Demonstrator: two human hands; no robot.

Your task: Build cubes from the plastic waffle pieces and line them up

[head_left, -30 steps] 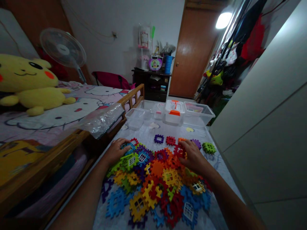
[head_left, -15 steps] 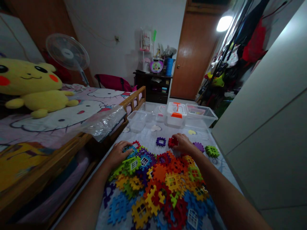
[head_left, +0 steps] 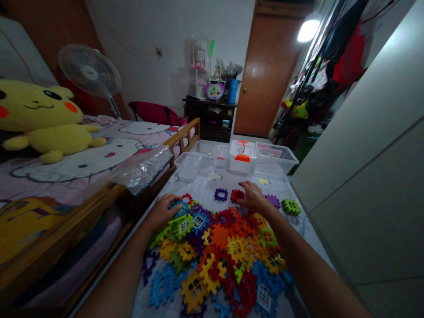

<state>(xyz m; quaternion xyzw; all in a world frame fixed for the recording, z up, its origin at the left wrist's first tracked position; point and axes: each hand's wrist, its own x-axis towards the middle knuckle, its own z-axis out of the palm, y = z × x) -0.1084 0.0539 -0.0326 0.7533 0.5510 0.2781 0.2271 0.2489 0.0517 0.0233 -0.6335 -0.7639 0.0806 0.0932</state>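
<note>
Near: overlapping pile of multicoloured toothed plastic pieces (head_left: 218, 238); best lift over, not drag. Left hand (head_left: 165, 209) palm-down on pile's left edge, fingers loosely spread. Right hand (head_left: 252, 197) at pile's far edge, thumb and fingers parted beside red toothed plastic square (head_left: 234, 196). Light touch keeps square flat. Purple toothed plastic frame (head_left: 221, 199) just left, apart. Bare table (head_left: 204, 187) beyond, up to clear plastic bins (head_left: 188, 167). Wooden bed rail (head_left: 182, 138) crowds left edge, pale smooth cabinet (head_left: 364, 176) right.

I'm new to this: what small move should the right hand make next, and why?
Perhaps the right hand should reach into the mixed-colour heap of toothed plastic pieces: its fingers look open beside the small red toothed plastic square, which lies apart, and more red pieces show in that heap.
</note>
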